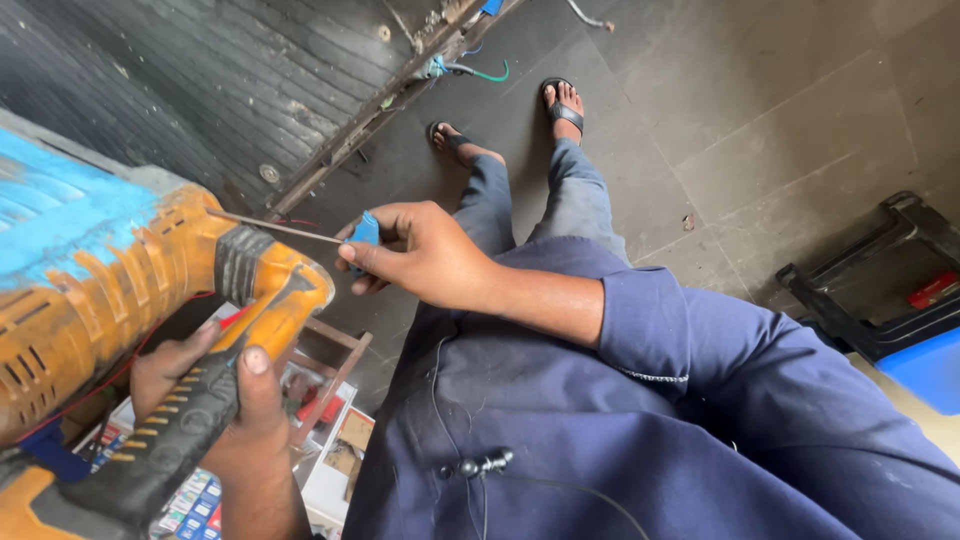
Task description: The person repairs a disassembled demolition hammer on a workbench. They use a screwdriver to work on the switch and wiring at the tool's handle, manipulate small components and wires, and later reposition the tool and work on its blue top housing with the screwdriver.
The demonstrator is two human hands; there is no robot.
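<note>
Power tool (120,300): orange body, black handle, left half of frame. Left hand (215,400), lower left: fingers wrapped round the handle, thumb on top. Right hand (420,255), centre: fingers pinching blue-handled screwdriver (365,232), its thin shaft touching the tool's housing. Dark stool (880,290), right edge.

The right hand (425,255) is held forward, fingers pinched closed; the left hand (215,395) is curled in a grip below.

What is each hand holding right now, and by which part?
The right hand grips a screwdriver by its blue handle, tip at the power tool. The left hand holds that orange tool by its black handle.
</note>
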